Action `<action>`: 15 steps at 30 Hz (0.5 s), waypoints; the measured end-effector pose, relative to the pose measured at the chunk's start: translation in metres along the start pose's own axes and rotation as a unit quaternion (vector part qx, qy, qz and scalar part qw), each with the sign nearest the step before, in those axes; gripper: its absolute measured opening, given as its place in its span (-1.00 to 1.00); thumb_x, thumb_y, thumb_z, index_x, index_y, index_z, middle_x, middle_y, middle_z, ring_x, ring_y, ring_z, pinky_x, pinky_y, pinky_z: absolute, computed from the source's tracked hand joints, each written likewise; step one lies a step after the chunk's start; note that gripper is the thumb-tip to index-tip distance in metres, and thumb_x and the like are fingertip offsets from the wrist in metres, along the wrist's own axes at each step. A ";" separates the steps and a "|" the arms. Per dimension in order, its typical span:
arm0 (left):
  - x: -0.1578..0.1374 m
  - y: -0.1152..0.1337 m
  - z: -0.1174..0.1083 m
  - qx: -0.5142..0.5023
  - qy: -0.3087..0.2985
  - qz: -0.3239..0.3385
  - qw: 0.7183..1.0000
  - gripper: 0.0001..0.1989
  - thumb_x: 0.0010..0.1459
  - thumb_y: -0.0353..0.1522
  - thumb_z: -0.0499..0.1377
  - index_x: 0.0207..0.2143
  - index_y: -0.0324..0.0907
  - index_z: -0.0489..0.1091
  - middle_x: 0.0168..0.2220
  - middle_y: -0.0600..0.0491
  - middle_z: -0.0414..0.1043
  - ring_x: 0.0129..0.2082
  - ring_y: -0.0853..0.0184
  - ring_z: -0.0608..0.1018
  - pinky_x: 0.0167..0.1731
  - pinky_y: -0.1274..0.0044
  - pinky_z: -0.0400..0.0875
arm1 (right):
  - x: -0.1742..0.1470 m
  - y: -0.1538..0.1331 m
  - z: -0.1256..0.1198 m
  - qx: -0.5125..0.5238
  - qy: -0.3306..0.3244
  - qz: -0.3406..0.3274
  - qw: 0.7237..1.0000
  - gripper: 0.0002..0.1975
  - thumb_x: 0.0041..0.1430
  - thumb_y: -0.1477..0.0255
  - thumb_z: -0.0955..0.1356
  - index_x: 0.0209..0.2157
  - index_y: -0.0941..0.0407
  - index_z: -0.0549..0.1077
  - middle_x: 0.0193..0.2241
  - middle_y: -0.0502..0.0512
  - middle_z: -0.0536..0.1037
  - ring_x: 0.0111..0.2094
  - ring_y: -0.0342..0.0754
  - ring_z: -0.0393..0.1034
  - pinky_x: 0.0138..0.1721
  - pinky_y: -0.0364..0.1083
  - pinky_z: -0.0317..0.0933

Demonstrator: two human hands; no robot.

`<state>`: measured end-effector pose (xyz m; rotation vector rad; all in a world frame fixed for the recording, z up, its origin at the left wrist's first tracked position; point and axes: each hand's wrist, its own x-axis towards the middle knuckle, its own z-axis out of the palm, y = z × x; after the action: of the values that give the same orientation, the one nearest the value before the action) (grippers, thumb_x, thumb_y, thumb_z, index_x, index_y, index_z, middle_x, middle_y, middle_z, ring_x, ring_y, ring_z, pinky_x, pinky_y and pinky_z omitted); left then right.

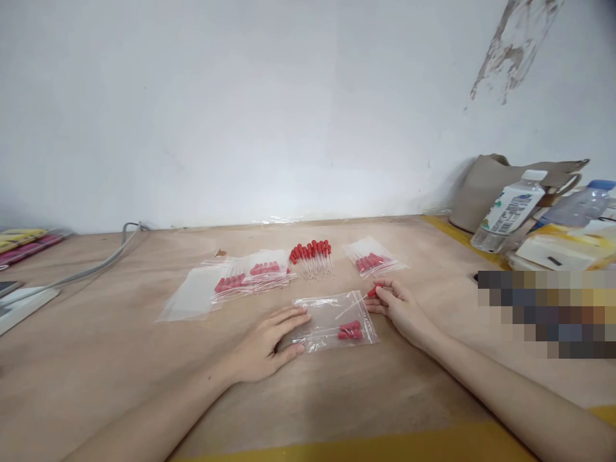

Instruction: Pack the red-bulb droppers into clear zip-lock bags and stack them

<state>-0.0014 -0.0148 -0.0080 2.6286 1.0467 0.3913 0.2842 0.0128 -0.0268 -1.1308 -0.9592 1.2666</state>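
Note:
A clear zip bag [320,317] lies flat on the table in front of me, with a few red-bulbed droppers [350,330] inside at its right end. My left hand [272,343] rests on the bag's left end, fingers stretched out and thumb apart. By its red bulb, my right hand [397,311] pinches one dropper [374,290] at the bag's right edge. The thin stem of that dropper points left, into or over the bag; I cannot tell exactly which. Beyond the bag lies a fanned pile of loose red-bulbed droppers [312,255].
Filled zip bags [255,273] overlap at the left, beside flat clear bags [187,295]. Another filled bag [373,256] lies back right. A grey cable [106,262] crosses the left side. A water bottle [510,212] and a beige bag [481,192] stand at right, against the wall.

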 end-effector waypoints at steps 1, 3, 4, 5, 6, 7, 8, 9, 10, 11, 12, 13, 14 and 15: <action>0.000 0.000 0.000 0.000 -0.001 -0.002 1.000 -0.53 0.24 -0.21 0.00 0.18 -0.02 0.07 0.20 0.04 0.07 0.18 0.22 0.15 0.12 0.29 0.11 | 0.000 0.000 -0.003 -0.007 -0.030 0.012 0.999 -0.76 -0.03 0.35 0.35 -0.33 0.09 0.22 -0.48 -0.05 0.42 -0.47 -0.17 0.42 -0.31 -0.09 0.35; 0.000 0.000 0.000 0.002 -0.004 -0.008 1.000 -0.54 0.24 -0.20 0.00 0.18 -0.01 0.07 0.20 0.05 0.07 0.19 0.22 0.15 0.12 0.29 0.11 | 0.000 -0.003 -0.013 -0.058 -0.100 0.032 0.993 -0.73 -0.09 0.33 0.40 -0.36 0.13 0.29 -0.44 -0.01 0.45 -0.44 -0.19 0.40 -0.30 -0.13 0.32; 0.000 0.000 0.000 0.002 -0.006 -0.010 1.000 -0.54 0.24 -0.19 0.00 0.18 -0.01 0.08 0.20 0.05 0.07 0.19 0.22 0.15 0.13 0.29 0.11 | 0.000 -0.005 -0.018 -0.097 -0.133 0.039 0.986 -0.71 -0.12 0.32 0.42 -0.37 0.14 0.33 -0.45 0.00 0.46 -0.46 -0.20 0.38 -0.33 -0.15 0.30; 0.000 0.000 0.000 0.003 -0.007 -0.011 1.000 -0.54 0.24 -0.19 -0.01 0.17 0.00 0.08 0.20 0.06 0.07 0.19 0.22 0.15 0.13 0.29 0.10 | 0.001 -0.007 -0.022 -0.140 -0.162 0.042 0.976 -0.70 -0.14 0.31 0.44 -0.38 0.16 0.36 -0.49 -0.02 0.45 -0.49 -0.22 0.34 -0.39 -0.17 0.28; 0.000 0.000 0.000 0.002 -0.007 -0.010 1.000 -0.54 0.24 -0.18 -0.01 0.17 0.00 0.09 0.21 0.06 0.07 0.19 0.21 0.15 0.13 0.29 0.10 | 0.001 -0.009 -0.026 -0.181 -0.184 0.040 0.965 -0.70 -0.14 0.30 0.44 -0.37 0.17 0.39 -0.55 -0.05 0.42 -0.55 -0.24 0.29 -0.46 -0.19 0.23; 0.000 0.000 0.000 0.002 -0.006 -0.009 1.000 -0.55 0.24 -0.18 -0.01 0.17 0.00 0.09 0.21 0.06 0.06 0.19 0.21 0.15 0.13 0.28 0.10 | 0.002 -0.011 -0.028 -0.216 -0.204 0.034 0.954 -0.70 -0.14 0.29 0.44 -0.37 0.17 0.42 -0.61 -0.08 0.39 -0.59 -0.25 0.24 -0.52 -0.20 0.18; 0.000 0.000 0.000 0.002 -0.006 -0.007 1.000 -0.55 0.24 -0.19 -0.01 0.17 0.01 0.09 0.21 0.06 0.06 0.19 0.21 0.15 0.13 0.28 0.10 | 0.002 -0.012 -0.028 -0.245 -0.222 0.021 0.944 -0.71 -0.13 0.28 0.43 -0.37 0.17 0.44 -0.65 -0.09 0.36 -0.61 -0.26 0.20 -0.55 -0.21 0.14; 0.000 -0.001 0.000 0.002 -0.005 -0.005 1.000 -0.55 0.24 -0.19 -0.01 0.17 0.01 0.09 0.21 0.07 0.06 0.19 0.21 0.15 0.12 0.28 0.10 | 0.002 -0.013 -0.028 -0.266 -0.235 -0.001 0.935 -0.71 -0.12 0.27 0.43 -0.38 0.17 0.47 -0.65 -0.09 0.35 -0.61 -0.25 0.18 -0.56 -0.21 0.11; 0.000 -0.001 0.000 0.002 -0.004 -0.003 1.000 -0.55 0.24 -0.19 -0.01 0.17 0.01 0.08 0.21 0.07 0.06 0.19 0.21 0.15 0.12 0.28 0.11 | 0.001 -0.012 -0.025 -0.279 -0.245 -0.026 0.928 -0.72 -0.11 0.26 0.42 -0.38 0.17 0.49 -0.64 -0.07 0.37 -0.60 -0.24 0.19 -0.55 -0.20 0.11; 0.000 -0.001 0.000 0.003 -0.003 -0.002 1.000 -0.55 0.24 -0.19 -0.01 0.18 0.01 0.08 0.21 0.07 0.06 0.19 0.22 0.15 0.12 0.28 0.11 | 0.000 -0.011 -0.022 -0.283 -0.251 -0.048 0.924 -0.72 -0.09 0.25 0.41 -0.39 0.17 0.50 -0.60 -0.04 0.40 -0.57 -0.23 0.21 -0.52 -0.19 0.13; 0.000 -0.001 0.000 0.003 -0.003 -0.001 1.000 -0.55 0.24 -0.19 -0.01 0.18 0.01 0.08 0.21 0.06 0.07 0.18 0.22 0.16 0.12 0.28 0.11 | -0.001 -0.010 -0.018 -0.281 -0.255 -0.062 0.923 -0.72 -0.08 0.24 0.40 -0.38 0.17 0.51 -0.56 -0.01 0.43 -0.53 -0.20 0.24 -0.48 -0.17 0.15; 0.000 -0.001 0.000 0.003 -0.002 -0.001 1.000 -0.55 0.24 -0.20 -0.01 0.17 0.01 0.09 0.20 0.06 0.07 0.18 0.22 0.16 0.12 0.28 0.11 | -0.003 -0.008 -0.015 -0.274 -0.256 -0.066 0.925 -0.71 -0.06 0.23 0.39 -0.36 0.16 0.51 -0.52 0.01 0.46 -0.50 -0.18 0.28 -0.44 -0.16 0.17; 0.000 -0.001 0.000 0.003 -0.001 -0.001 1.000 -0.55 0.24 -0.20 -0.01 0.17 0.01 0.09 0.20 0.06 0.07 0.18 0.21 0.16 0.12 0.28 0.11 | -0.004 -0.006 -0.011 -0.265 -0.259 -0.061 0.927 -0.69 -0.05 0.22 0.38 -0.33 0.17 0.51 -0.48 0.03 0.48 -0.46 -0.15 0.31 -0.40 -0.14 0.19; 0.001 -0.001 0.000 0.002 -0.001 -0.003 1.000 -0.55 0.24 -0.20 -0.01 0.17 0.00 0.09 0.20 0.06 0.08 0.18 0.21 0.16 0.12 0.28 0.12 | -0.005 -0.005 -0.008 -0.255 -0.264 -0.052 0.929 -0.67 -0.04 0.21 0.37 -0.30 0.17 0.49 -0.45 0.05 0.50 -0.43 -0.13 0.33 -0.37 -0.13 0.20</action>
<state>-0.0016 -0.0136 -0.0083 2.6283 1.0545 0.3865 0.2926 0.0070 -0.0229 -1.1187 -1.8095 1.2972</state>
